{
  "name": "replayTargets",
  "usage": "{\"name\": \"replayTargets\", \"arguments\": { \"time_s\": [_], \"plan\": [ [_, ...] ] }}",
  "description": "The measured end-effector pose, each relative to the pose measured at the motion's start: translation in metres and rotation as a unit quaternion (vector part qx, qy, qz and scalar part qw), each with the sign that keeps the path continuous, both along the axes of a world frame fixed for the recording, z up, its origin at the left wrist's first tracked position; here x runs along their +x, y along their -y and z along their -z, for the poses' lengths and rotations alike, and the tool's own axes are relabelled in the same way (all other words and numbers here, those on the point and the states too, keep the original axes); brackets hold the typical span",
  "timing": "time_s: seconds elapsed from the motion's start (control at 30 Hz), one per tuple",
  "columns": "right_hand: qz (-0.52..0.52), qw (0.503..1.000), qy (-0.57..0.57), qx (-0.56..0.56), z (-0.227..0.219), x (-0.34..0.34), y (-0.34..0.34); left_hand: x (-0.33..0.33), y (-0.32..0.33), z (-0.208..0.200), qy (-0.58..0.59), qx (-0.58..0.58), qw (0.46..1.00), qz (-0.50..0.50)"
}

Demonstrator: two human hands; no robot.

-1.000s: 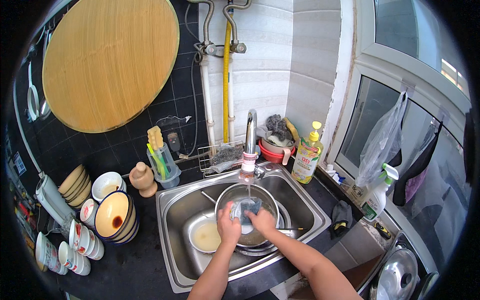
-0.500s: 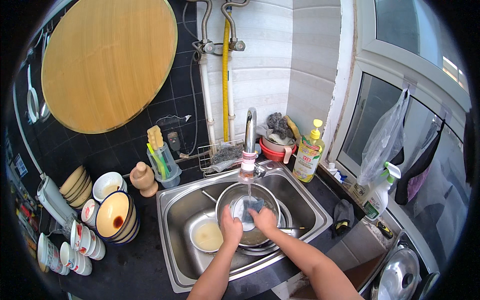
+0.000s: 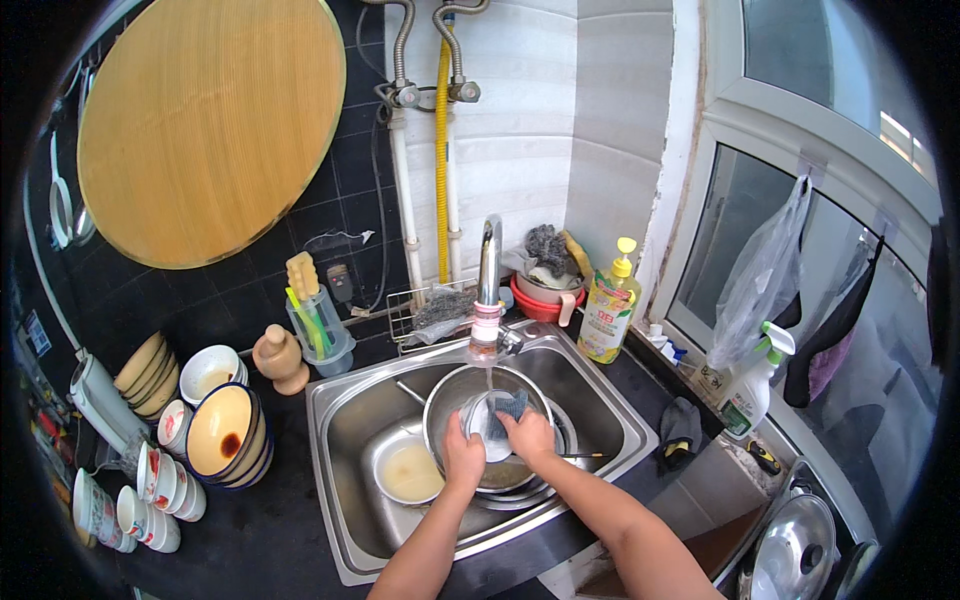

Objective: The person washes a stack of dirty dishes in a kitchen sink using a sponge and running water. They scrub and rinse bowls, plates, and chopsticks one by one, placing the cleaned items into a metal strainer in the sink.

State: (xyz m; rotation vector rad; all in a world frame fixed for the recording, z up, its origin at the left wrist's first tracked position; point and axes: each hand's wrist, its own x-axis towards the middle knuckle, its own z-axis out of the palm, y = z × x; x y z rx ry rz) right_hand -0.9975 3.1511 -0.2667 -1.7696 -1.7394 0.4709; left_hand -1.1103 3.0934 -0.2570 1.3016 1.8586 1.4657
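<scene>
Under the running tap (image 3: 489, 262), my left hand (image 3: 463, 456) grips a small white bowl (image 3: 496, 452) by its left side. My right hand (image 3: 529, 436) is closed on a grey scrubbing cloth (image 3: 511, 403), pressed against the bowl's inside. Both hands are above a round metal pot (image 3: 447, 396), which stands in the steel sink (image 3: 325, 480). More metal rims show beneath the pot, partly covered by my right forearm. Left of it in the sink is a pan (image 3: 408, 472) of cloudy liquid.
Stacked bowls (image 3: 222, 432) and cups (image 3: 150, 518) crowd the left counter, beside a wooden mortar (image 3: 280, 358) and a utensil holder (image 3: 322, 335). Behind the sink's right corner stand a yellow soap bottle (image 3: 608, 312) and a red basin (image 3: 538, 306). A spray bottle (image 3: 748, 395) is at the right.
The whole view has shifted slightly, so things sit a little further left. My hands keep their hold; the cloth has moved a little toward the bowl's far rim.
</scene>
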Motion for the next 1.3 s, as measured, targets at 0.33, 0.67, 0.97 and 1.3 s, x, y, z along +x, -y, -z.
{"name": "replayTargets", "arguments": {
  "time_s": [0.33,0.67,0.97,1.3],
  "plan": [
    [-0.028,0.999,0.023,-0.023,0.009,0.003,0.001,0.000,0.003,0.008,-0.017,-0.001,1.000,-0.014],
    [-0.055,0.966,-0.162,-0.193,0.033,-0.015,0.003,0.002,0.003,0.013,-0.058,0.064,0.995,-0.050],
    [-0.050,0.877,-0.355,-0.320,0.006,-0.010,0.011,0.011,0.001,0.008,-0.004,0.112,0.993,-0.043],
    [-0.381,0.844,0.254,0.277,-0.043,-0.005,-0.019,-0.006,-0.015,0.045,0.127,-0.061,0.986,0.092]
  ]
}}
